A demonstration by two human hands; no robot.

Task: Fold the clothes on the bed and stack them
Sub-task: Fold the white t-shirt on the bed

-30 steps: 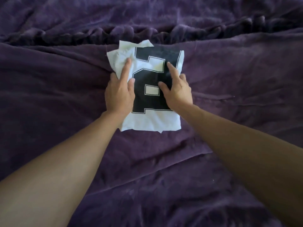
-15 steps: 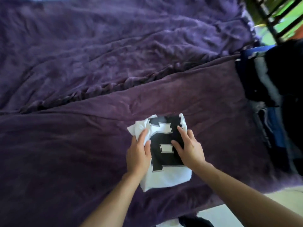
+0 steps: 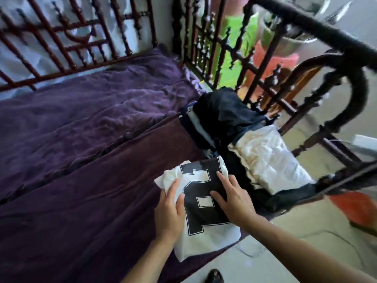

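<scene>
A folded white shirt (image 3: 204,217) with a large black printed figure lies at the near right edge of the purple bed (image 3: 81,160). Its near corner reaches past the mattress edge. My left hand (image 3: 169,211) lies flat on the shirt's left side, fingers straight. On the black print, my right hand (image 3: 234,203) presses down with spread fingers. Just right of the shirt sits a pile of clothes: a black garment (image 3: 224,111) on top at the back and a white folded piece (image 3: 267,158) nearer me.
A dark carved wooden rail (image 3: 306,94) frames the bed's right end behind the pile, and a red-brown lattice rail (image 3: 81,37) runs along the far side. Pale floor (image 3: 285,252) lies below right, with a red object (image 3: 357,209) and a dark shoe (image 3: 214,276).
Both hands have moved the folded shirt rightward across the bed toward the clothes pile. The view has swung right, bringing the rails and pile into sight.
</scene>
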